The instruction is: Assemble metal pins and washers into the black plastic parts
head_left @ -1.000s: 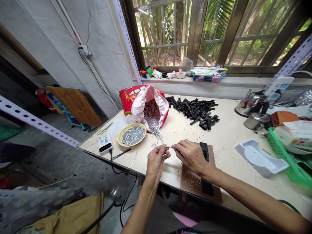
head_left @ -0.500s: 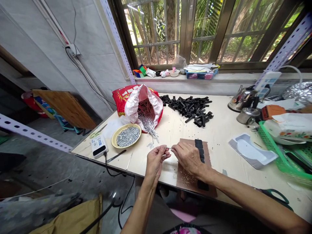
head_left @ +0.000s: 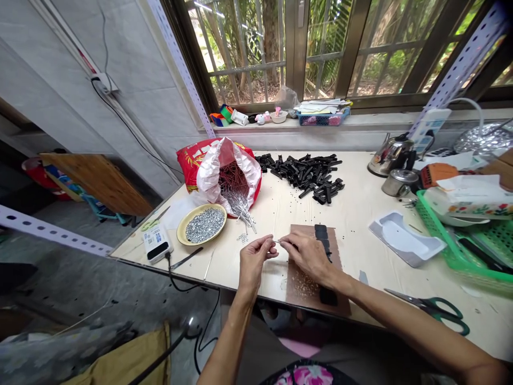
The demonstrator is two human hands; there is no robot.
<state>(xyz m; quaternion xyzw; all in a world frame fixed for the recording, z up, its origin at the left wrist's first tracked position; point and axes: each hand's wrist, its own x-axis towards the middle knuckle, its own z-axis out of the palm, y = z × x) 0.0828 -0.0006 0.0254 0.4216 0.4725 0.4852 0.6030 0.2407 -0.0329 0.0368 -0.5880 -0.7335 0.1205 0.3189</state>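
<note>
My left hand [head_left: 254, 260] and my right hand [head_left: 306, 254] meet over the near edge of the table [head_left: 360, 219], fingers pinched together on a thin metal pin [head_left: 277, 242] held between them. Under my right hand lies a brown board [head_left: 298, 286] with a black strip [head_left: 321, 239] on it. A red and white bag [head_left: 218, 168] of metal pins lies open just beyond, pins spilling out of it. Beside it a yellow dish [head_left: 201, 225] holds small silvery parts. A pile of black plastic pieces [head_left: 306, 172] is farther back.
A white device with a black cable [head_left: 155, 246] lies at the left corner. Green-handled scissors [head_left: 435, 308] lie near the front right. A white tray [head_left: 404, 245], green basket [head_left: 460, 251], kettle [head_left: 390, 155] and steel cup [head_left: 398, 183] crowd the right. A windowsill holds small items.
The view has swung right and down, so the scissors now show. Both hands stay pinched together on the pin at the same spot by the board.
</note>
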